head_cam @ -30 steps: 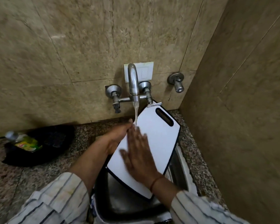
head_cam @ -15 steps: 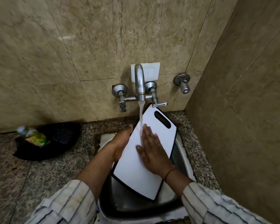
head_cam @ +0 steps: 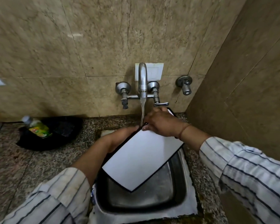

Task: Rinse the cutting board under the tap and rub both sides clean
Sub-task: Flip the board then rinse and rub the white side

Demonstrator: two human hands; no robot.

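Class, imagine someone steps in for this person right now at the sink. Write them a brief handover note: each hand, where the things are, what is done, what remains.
Left hand: grips the cutting board at its left edge.
Right hand: lies over the board's far end, fingers curled at its edge near the stream.
Board: held tilted over the sink, white face up, far end under the running tap.
Done: water is on; the board is being rinsed.
Left: whether the underside was rubbed cannot be told; finish rubbing both sides, rinse, shut the tap.
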